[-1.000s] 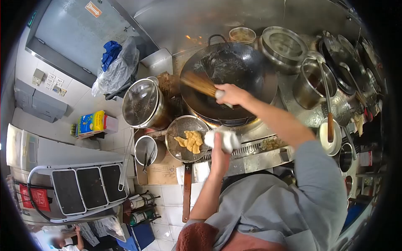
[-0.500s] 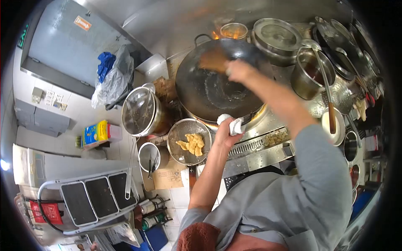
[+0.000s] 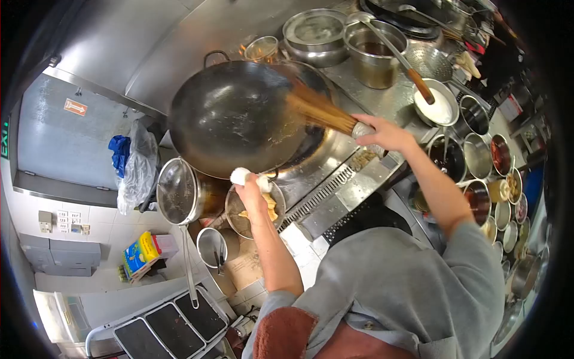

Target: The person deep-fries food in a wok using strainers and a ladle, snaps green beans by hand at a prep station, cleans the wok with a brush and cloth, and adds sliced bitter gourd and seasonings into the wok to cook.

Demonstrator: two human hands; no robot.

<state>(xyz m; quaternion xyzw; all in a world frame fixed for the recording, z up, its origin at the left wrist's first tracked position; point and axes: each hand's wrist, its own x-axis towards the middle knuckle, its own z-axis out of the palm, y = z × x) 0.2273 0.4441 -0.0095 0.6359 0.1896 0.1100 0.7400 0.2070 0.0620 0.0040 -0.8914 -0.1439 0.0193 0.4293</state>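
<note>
A large dark wok is tilted up, partly off the burner ring on the stove. My left hand is closed on a bunched white cloth at the wok's near rim, beside its loop handle. My right hand grips the wrapped end of a bamboo wok brush. The blurred bristles reach over the wok's right side; whether they touch it I cannot tell. Below my left hand, partly hidden by it, is a round strainer holding golden fried pieces.
A lidded pot and a steel pot with a ladle stand behind the stove. A bowl of white contents and several pans are at right. On the left, a pot with a mesh skimmer stands near a steel container.
The wok has been tilted up and shifted left with my left hand and the cloth. My right hand has drawn the brush from inside the wok towards its right side. The view has turned.
</note>
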